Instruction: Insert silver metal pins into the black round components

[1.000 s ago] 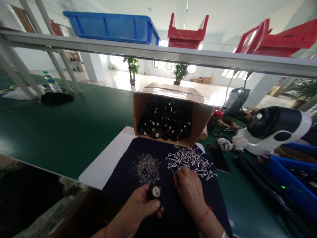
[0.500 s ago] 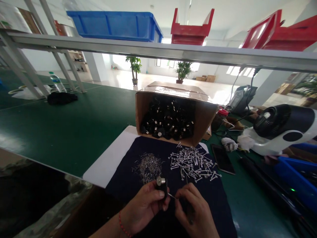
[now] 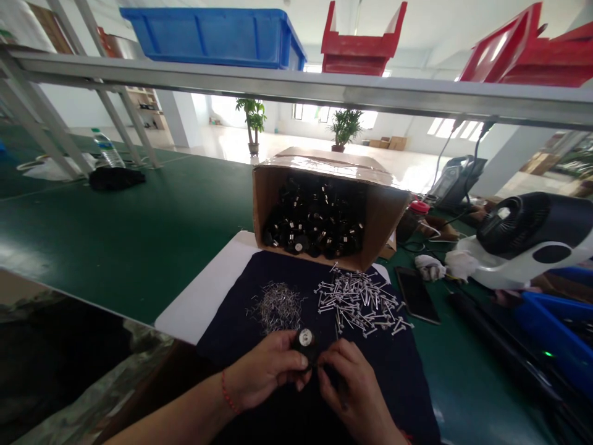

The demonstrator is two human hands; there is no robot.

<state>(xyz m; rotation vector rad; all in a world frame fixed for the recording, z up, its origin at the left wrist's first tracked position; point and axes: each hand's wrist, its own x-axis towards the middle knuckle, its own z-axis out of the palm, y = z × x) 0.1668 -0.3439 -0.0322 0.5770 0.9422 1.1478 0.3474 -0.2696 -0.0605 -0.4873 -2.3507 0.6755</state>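
My left hand (image 3: 266,369) is closed around a small black round part (image 3: 305,342) with a silver centre, held over a dark blue cloth (image 3: 407,383). My right hand (image 3: 354,386) is pinched right next to that part; what its fingertips hold is hidden. Just beyond the hands lie a heap of thin metal wires (image 3: 278,306) and a heap of silver pins (image 3: 359,301). Behind them a cardboard box (image 3: 375,222) lies on its side, full of the same black parts (image 3: 315,225).
A phone (image 3: 417,295) lies right of the cloth, with a white-and-black fan (image 3: 523,244) and blue bins (image 3: 556,321) further right. A metal rail (image 3: 296,89) crosses overhead, carrying blue (image 3: 208,37) and red bins (image 3: 364,46). A bottle (image 3: 105,151) stands far left on the green table (image 3: 115,235).
My right hand left the pin heap and came to the black part in my left hand. The part was turned, and both hands now meet closely at it.
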